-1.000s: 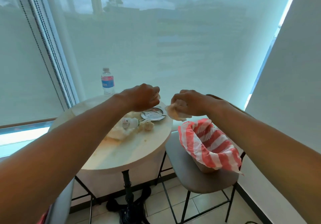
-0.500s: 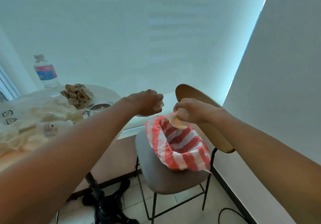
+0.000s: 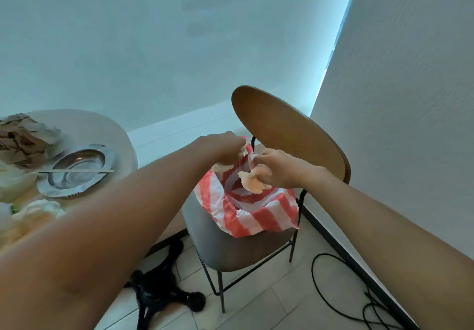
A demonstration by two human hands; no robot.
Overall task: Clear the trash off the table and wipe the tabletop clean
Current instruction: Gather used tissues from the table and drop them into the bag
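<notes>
Tissue wads [image 3: 252,182] over striped bag [image 3: 256,214]; metal plate [image 3: 77,169] on table [image 3: 102,127].

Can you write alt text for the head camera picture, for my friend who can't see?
Both hands, left hand and right hand, hold crumpled tissues over a red-striped bag on a chair. A metal plate sits on the table.

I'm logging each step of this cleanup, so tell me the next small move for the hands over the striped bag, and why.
Probably open both hands and let the tissue drop. The right hand holds a crumpled tissue wad right above the mouth of the red-and-white striped bag on the chair, and the left hand grips another wad at the bag's far rim. More trash waits on the table.
</notes>
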